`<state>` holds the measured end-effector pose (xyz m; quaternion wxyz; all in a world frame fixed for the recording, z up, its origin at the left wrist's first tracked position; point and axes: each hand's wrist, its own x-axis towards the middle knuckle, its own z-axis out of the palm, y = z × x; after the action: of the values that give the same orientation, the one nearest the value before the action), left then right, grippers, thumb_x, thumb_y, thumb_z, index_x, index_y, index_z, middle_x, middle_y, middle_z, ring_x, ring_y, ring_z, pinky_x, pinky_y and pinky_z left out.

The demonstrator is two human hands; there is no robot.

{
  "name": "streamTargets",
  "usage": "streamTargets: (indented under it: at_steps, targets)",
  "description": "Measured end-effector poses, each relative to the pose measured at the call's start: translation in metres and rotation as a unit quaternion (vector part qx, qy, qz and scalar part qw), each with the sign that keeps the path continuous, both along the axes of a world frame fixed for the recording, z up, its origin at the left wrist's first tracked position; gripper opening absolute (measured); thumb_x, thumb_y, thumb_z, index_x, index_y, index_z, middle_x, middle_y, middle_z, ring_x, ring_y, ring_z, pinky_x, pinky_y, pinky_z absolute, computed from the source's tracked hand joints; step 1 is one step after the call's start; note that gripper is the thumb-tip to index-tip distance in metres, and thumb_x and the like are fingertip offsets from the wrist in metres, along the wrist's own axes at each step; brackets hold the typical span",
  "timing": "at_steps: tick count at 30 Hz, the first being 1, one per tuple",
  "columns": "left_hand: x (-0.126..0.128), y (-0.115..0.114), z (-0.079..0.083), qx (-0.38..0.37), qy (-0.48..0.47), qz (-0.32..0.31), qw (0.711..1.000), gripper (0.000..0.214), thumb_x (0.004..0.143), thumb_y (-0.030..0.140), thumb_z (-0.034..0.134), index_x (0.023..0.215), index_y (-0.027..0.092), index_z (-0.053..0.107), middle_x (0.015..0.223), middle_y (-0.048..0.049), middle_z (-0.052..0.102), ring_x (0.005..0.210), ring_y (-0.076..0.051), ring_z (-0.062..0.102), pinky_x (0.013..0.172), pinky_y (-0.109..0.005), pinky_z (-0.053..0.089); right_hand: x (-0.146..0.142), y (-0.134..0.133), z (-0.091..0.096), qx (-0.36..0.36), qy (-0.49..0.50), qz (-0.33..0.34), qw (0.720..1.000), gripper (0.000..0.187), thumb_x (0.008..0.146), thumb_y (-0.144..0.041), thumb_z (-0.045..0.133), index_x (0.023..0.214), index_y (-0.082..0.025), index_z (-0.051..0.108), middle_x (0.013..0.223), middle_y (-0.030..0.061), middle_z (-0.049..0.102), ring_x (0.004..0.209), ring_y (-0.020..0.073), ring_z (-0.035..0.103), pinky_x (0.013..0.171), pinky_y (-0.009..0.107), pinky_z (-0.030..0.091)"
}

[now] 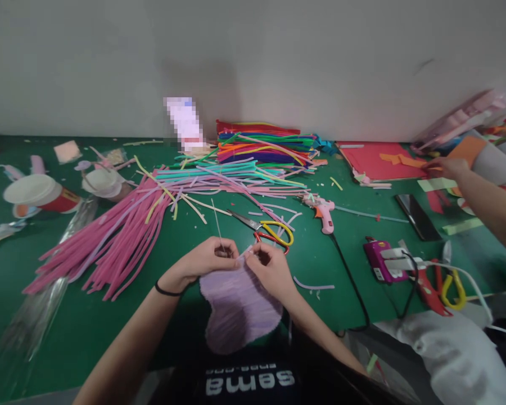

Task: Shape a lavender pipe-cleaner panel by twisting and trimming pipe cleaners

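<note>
My left hand (208,260) and my right hand (269,269) meet near the table's front edge, both pinched on the top edge of a lilac fuzzy piece (240,309) made of pipe cleaners. A thin pale stem (217,228) sticks up from my left fingers. The lilac piece hangs down toward my lap. A black band circles my left wrist. Scissors with yellow and red handles (270,232) lie just beyond my hands.
A big bundle of pink pipe cleaners (113,239) lies left, a multicoloured stack (261,147) at the back. A pink glue gun (324,214), paper cups (37,192), a phone (417,216), red pliers (430,287) and red felt (379,160) lie around. Another person's hand (447,167) reaches in at right.
</note>
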<state>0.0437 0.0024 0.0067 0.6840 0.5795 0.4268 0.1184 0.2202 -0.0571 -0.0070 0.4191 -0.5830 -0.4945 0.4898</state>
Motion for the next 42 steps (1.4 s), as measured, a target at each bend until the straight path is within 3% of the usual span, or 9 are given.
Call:
streamTargets:
  at_steps: [6,12,16,21,27,38,42]
  targets:
    - [-0.008,0.001,-0.004,0.002,-0.006,0.007,1.0,0.027,0.072,0.038,0.071,0.074,0.014,0.06,0.061,0.0046,0.049,0.058,-0.009,0.041,0.053,-0.02,0.027,0.003,-0.002,-0.007,-0.036,0.052,0.026,0.998,0.015,0.078,-0.031,0.062,0.081,-0.017,0.065,0.061,-0.0026,0.056,0.053,0.0098,0.045,0.049,0.021,0.035]
    - [-0.007,0.001,-0.006,0.038,-0.009,-0.056,0.998,0.029,0.08,0.043,0.064,0.082,0.014,0.063,0.064,0.0042,0.05,0.061,-0.01,0.04,0.056,-0.021,0.028,0.004,-0.002,-0.009,-0.068,0.048,0.062,0.995,0.016,0.077,-0.031,0.064,0.075,-0.016,0.062,0.06,-0.0038,0.052,0.052,0.0083,0.043,0.048,0.02,0.033]
    - [-0.01,0.003,-0.005,0.042,-0.02,-0.066,0.997,0.029,0.081,0.043,0.064,0.086,0.014,0.066,0.076,0.0005,0.059,0.072,-0.013,0.049,0.065,-0.022,0.035,0.004,-0.004,-0.008,-0.057,0.093,0.063,0.992,0.016,0.077,-0.031,0.066,0.079,-0.017,0.06,0.06,-0.0052,0.05,0.053,0.008,0.043,0.049,0.019,0.035]
    - [-0.013,0.005,-0.008,0.022,-0.014,-0.02,0.999,0.028,0.077,0.04,0.069,0.082,0.013,0.067,0.072,0.0003,0.06,0.069,-0.012,0.049,0.063,-0.022,0.035,-0.001,-0.005,-0.007,0.001,0.128,0.019,0.992,0.019,0.077,-0.026,0.067,0.095,-0.019,0.061,0.078,-0.0004,0.061,0.066,0.0102,0.055,0.059,0.021,0.045]
    - [-0.013,0.005,-0.013,0.004,-0.011,-0.004,1.0,0.028,0.073,0.04,0.072,0.079,0.013,0.068,0.068,0.0009,0.058,0.063,-0.011,0.048,0.058,-0.021,0.034,-0.002,-0.004,-0.003,0.071,0.039,0.034,0.996,0.01,0.079,-0.023,0.064,0.088,-0.019,0.063,0.081,0.0019,0.066,0.07,0.0124,0.062,0.068,0.025,0.052]
    - [-0.011,0.004,-0.011,0.015,-0.001,0.002,1.0,0.025,0.072,0.037,0.073,0.076,0.013,0.07,0.066,0.0011,0.06,0.062,-0.01,0.048,0.057,-0.02,0.033,0.013,0.006,0.004,0.047,-0.032,0.11,0.992,0.008,0.076,-0.023,0.067,0.081,-0.019,0.061,0.074,-0.0014,0.063,0.066,0.0116,0.059,0.063,0.024,0.049]
    - [-0.012,0.004,-0.009,0.02,0.001,0.006,1.0,0.026,0.072,0.039,0.073,0.076,0.014,0.07,0.066,0.0008,0.061,0.063,-0.011,0.049,0.058,-0.02,0.034,0.015,0.008,0.003,0.025,-0.018,0.106,0.994,0.012,0.075,-0.025,0.07,0.082,-0.019,0.061,0.074,-0.0012,0.063,0.067,0.0119,0.06,0.063,0.024,0.05]
